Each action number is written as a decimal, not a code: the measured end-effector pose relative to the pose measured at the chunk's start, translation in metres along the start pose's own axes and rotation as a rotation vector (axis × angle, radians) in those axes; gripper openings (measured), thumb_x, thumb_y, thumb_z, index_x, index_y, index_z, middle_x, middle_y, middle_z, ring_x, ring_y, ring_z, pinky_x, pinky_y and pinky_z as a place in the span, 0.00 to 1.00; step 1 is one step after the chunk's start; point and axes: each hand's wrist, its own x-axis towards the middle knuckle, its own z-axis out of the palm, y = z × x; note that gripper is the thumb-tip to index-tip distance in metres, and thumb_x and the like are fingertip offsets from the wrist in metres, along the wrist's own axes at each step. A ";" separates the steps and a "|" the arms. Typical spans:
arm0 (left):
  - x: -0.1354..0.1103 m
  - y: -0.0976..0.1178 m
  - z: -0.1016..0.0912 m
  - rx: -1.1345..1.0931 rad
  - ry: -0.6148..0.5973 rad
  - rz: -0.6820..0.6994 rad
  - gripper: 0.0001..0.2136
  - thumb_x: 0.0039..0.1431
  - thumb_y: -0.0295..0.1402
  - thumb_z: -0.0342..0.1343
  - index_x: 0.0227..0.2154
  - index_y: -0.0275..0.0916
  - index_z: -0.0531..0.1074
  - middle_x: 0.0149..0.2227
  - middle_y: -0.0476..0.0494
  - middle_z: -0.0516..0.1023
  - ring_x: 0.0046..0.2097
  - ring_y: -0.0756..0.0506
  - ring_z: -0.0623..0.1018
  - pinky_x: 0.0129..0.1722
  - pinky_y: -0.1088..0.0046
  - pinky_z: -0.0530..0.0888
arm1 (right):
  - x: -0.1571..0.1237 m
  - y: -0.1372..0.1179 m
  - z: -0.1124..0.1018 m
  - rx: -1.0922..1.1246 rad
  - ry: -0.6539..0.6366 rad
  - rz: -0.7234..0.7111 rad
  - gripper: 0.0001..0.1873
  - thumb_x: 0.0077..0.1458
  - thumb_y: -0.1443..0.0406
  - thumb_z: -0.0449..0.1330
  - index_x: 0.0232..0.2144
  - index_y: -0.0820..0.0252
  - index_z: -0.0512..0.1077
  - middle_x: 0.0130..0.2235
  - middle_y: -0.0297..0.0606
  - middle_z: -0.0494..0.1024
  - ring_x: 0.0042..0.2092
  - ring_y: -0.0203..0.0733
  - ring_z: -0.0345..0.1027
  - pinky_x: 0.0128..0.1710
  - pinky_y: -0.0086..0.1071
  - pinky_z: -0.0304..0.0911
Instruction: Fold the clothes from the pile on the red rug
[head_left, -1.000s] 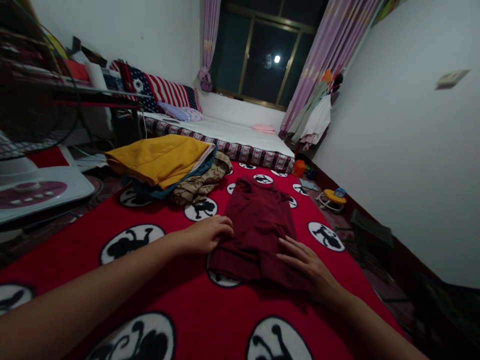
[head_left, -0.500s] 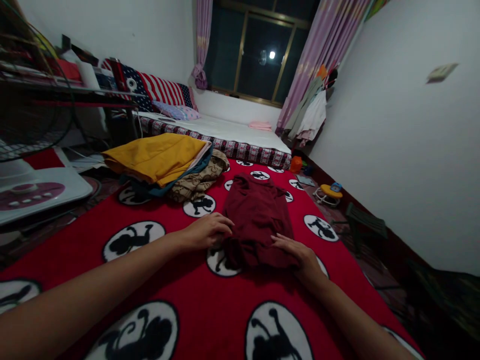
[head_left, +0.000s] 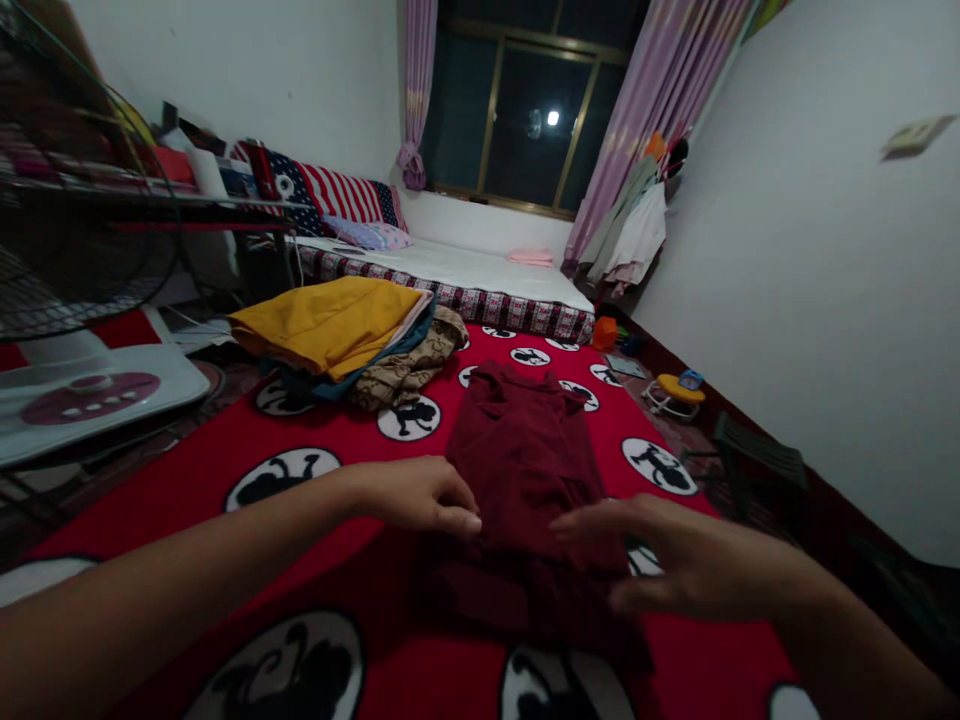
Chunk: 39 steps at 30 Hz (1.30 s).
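Note:
A dark red garment (head_left: 525,460) lies lengthwise on a red blanket (head_left: 405,630) with monkey prints in white circles. Its near end is spread toward me, with folds and creases across it. My left hand (head_left: 420,495) hovers at the garment's left edge, fingers loosely bent and thumb apart from them; I see no cloth in it. Over the right side is my right hand (head_left: 675,555), open and slightly blurred, thumb and fingers apart, holding nothing.
Left of the garment is a pile of folded clothes: a yellow piece (head_left: 330,320) on top, brown patterned cloth (head_left: 412,365) beneath. A fan (head_left: 97,390) stands far left. A yellow-topped stool (head_left: 679,388) and a dark folding stool (head_left: 757,455) are on the right. A bed (head_left: 480,270) stands ahead.
The garment's near end, bunched up before, now extends flatter toward me. Both hands have come off the cloth; the right has moved right and opened. The view has shifted slightly.

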 end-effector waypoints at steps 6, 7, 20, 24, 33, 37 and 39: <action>0.054 -0.057 -0.036 0.016 0.229 -0.213 0.09 0.56 0.30 0.52 0.36 0.35 0.77 0.31 0.46 0.80 0.32 0.48 0.78 0.33 0.78 0.70 | 0.118 0.023 0.052 -0.081 0.345 -0.013 0.38 0.54 0.50 0.60 0.63 0.52 0.56 0.65 0.46 0.57 0.66 0.57 0.49 0.61 0.62 0.44; 0.063 -0.067 -0.043 0.109 0.341 -0.240 0.09 0.55 0.29 0.53 0.36 0.35 0.77 0.32 0.46 0.81 0.34 0.48 0.78 0.35 0.78 0.71 | 0.130 0.027 0.064 -0.126 0.311 -0.037 0.37 0.55 0.48 0.58 0.64 0.50 0.55 0.66 0.45 0.54 0.67 0.57 0.44 0.61 0.64 0.38; 0.169 -0.145 -0.097 0.381 0.642 -0.494 0.13 0.52 0.26 0.58 0.41 0.40 0.79 0.36 0.44 0.82 0.38 0.46 0.78 0.38 0.76 0.70 | 0.138 0.032 0.088 -0.159 0.226 -0.060 0.30 0.60 0.45 0.49 0.61 0.43 0.60 0.67 0.35 0.52 0.69 0.51 0.38 0.65 0.57 0.32; 0.186 -0.157 -0.107 0.414 0.602 -0.467 0.11 0.50 0.23 0.56 0.34 0.40 0.81 0.35 0.46 0.82 0.38 0.47 0.78 0.37 0.78 0.70 | 0.137 0.030 0.086 -0.156 0.215 -0.044 0.30 0.60 0.44 0.46 0.61 0.44 0.60 0.67 0.33 0.53 0.69 0.48 0.37 0.65 0.55 0.32; 0.196 -0.152 -0.106 0.525 0.695 -0.483 0.10 0.47 0.21 0.56 0.31 0.35 0.79 0.35 0.36 0.79 0.41 0.40 0.78 0.41 0.70 0.71 | 0.138 0.031 0.088 -0.178 0.207 -0.033 0.31 0.60 0.43 0.46 0.62 0.42 0.58 0.68 0.32 0.50 0.69 0.47 0.36 0.65 0.55 0.32; 0.190 -0.122 -0.098 0.535 0.752 -0.380 0.13 0.54 0.21 0.50 0.37 0.35 0.78 0.42 0.36 0.78 0.47 0.43 0.77 0.47 0.71 0.70 | 0.137 0.031 0.089 -0.185 0.224 -0.042 0.30 0.60 0.44 0.46 0.61 0.43 0.59 0.68 0.33 0.51 0.69 0.47 0.36 0.65 0.55 0.33; 0.180 -0.106 -0.089 0.502 0.675 -0.192 0.14 0.57 0.22 0.48 0.38 0.37 0.77 0.45 0.40 0.78 0.48 0.47 0.76 0.50 0.75 0.68 | 0.137 0.032 0.090 -0.179 0.238 -0.047 0.30 0.60 0.44 0.47 0.61 0.44 0.59 0.67 0.33 0.52 0.69 0.48 0.37 0.65 0.55 0.32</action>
